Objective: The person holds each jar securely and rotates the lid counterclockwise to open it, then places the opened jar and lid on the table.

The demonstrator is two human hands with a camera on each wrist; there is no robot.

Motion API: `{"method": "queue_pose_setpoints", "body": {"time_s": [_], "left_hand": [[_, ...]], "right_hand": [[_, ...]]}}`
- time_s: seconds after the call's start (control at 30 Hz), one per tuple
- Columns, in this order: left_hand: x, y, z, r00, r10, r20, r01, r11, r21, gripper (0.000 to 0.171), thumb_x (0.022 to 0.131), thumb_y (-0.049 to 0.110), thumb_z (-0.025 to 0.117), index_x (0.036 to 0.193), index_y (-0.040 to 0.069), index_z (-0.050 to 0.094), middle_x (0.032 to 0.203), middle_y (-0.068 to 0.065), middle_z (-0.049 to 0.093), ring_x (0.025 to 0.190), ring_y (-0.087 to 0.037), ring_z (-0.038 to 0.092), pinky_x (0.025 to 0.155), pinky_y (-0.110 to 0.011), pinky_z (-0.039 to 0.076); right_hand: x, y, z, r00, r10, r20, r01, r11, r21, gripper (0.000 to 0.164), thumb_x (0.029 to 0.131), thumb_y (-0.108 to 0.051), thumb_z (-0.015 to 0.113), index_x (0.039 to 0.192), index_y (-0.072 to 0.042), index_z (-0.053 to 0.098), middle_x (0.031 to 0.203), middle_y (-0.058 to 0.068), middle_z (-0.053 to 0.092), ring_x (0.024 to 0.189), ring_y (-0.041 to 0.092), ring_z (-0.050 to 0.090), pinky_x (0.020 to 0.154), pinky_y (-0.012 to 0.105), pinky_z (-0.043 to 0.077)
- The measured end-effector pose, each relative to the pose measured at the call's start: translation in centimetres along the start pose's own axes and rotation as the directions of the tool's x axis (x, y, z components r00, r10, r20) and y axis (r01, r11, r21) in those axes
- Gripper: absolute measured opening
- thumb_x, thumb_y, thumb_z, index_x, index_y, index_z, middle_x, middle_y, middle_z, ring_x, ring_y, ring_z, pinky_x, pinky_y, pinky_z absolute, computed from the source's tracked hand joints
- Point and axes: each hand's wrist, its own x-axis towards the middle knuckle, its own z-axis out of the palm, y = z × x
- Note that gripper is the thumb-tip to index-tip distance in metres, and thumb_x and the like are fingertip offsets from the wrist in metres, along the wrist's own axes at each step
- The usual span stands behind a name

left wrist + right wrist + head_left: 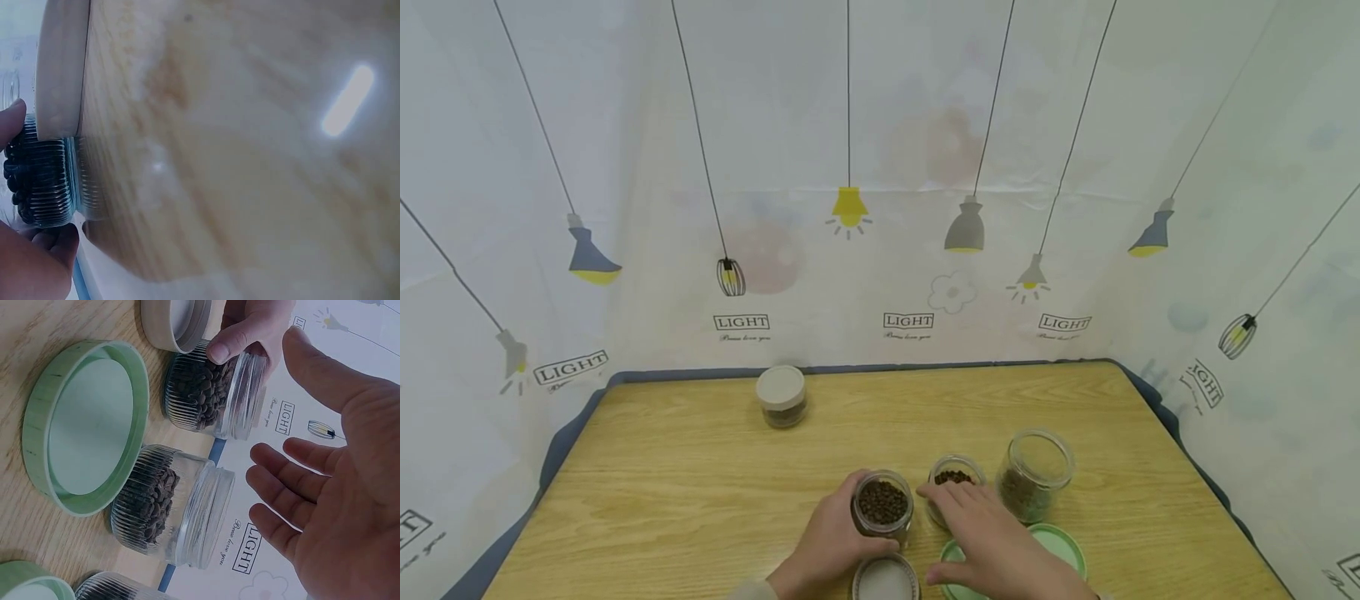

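My left hand [831, 533] grips a ribbed glass jar [883, 533] nearly full of dark coffee beans; the jar is uncovered and stands on the table. In the right wrist view, the left thumb lies against its side. Just to its right is a second open glass jar [169, 506], partly filled with beans. Over that jar's near side my right hand [992, 533] hovers with fingers spread, holding nothing. A beige lid [886, 579] lies before the gripped jar. Two green lids, one larger [94, 425] and one mostly cut off [31, 584], lie near the right hand.
A taller open glass jar [1036, 475], partly filled, stands at the right. Toward the back left is a small jar with a pale lid [781, 396]. The wooden table [685, 467] meets a printed cloth backdrop [820, 275] at its far edge.
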Motion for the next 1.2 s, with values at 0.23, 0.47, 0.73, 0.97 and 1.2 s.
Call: {"method": "queue_pose_setpoints", "body": {"time_s": [0.23, 0.47, 0.73, 0.97, 1.2], "left_hand": [[0.0, 0.1, -0.2, 0.998, -0.014, 0.056, 0.018, 0.998, -0.065, 0.099, 0.071, 0.042, 0.085, 0.148, 0.01, 0.033, 0.134, -0.005, 0.058, 0.122, -0.024, 0.057, 0.101, -0.046, 0.046], [-0.3, 0.3, -1.2, 0.994, -0.03, 0.106, 0.038, 0.996, -0.079, 0.111, 0.07, 0.04, 0.086, 0.153, 0.006, 0.021, 0.151, -0.013, 0.041, 0.137, -0.033, 0.043, 0.111, -0.057, 0.034], [-0.6, 0.0, -3.2, 0.993, 0.004, 0.122, 0.0, 0.999, -0.035, 0.11, 0.069, 0.037, 0.087, 0.152, 0.004, 0.023, 0.156, -0.019, 0.033, 0.139, -0.042, 0.037, 0.112, -0.057, 0.033], [-0.4, -0.5, -5.9, 0.997, 0.008, 0.082, -0.01, 1.0, 0.018, 0.096, 0.071, 0.025, 0.086, 0.147, 0.0, 0.032, 0.144, -0.019, 0.047, 0.13, -0.037, 0.046, 0.108, -0.055, 0.038], [0.1, -1.8, -8.7, 0.984, -0.118, -0.133, 0.116, 0.993, -0.019, 0.073, 0.076, 0.014, 0.083, 0.137, 0.002, 0.046, 0.119, -0.012, 0.057, 0.114, -0.029, 0.054, 0.101, -0.049, 0.045]], "right_hand": [[0.1, 0.1, 0.2, 1.0, -0.009, -0.002, 0.009, 1.0, -0.008, 0.091, 0.076, -0.074, 0.056, 0.144, -0.016, 0.04, 0.133, -0.002, 0.054, 0.122, 0.021, 0.052, 0.103, 0.053, 0.041], [0.4, -0.1, 0.0, 1.0, -0.005, -0.014, 0.004, 1.0, -0.028, 0.09, 0.076, -0.073, 0.06, 0.143, -0.016, 0.041, 0.136, 0.0, 0.053, 0.125, 0.023, 0.051, 0.102, 0.052, 0.043], [0.7, -0.2, -0.4, 0.999, -0.013, -0.033, 0.011, 0.999, -0.051, 0.091, 0.076, -0.07, 0.062, 0.144, -0.014, 0.04, 0.136, 0.002, 0.053, 0.127, 0.024, 0.05, 0.103, 0.05, 0.043], [1.4, -0.2, -0.6, 0.998, -0.027, -0.064, 0.024, 0.998, -0.055, 0.09, 0.076, -0.072, 0.06, 0.143, -0.015, 0.042, 0.134, 0.002, 0.055, 0.127, 0.025, 0.05, 0.106, 0.05, 0.041], [2.6, -0.1, -0.9, 0.998, -0.038, -0.051, 0.036, 0.998, -0.043, 0.086, 0.08, -0.071, 0.057, 0.142, -0.013, 0.043, 0.135, 0.003, 0.055, 0.126, 0.026, 0.051, 0.106, 0.05, 0.04]]}}
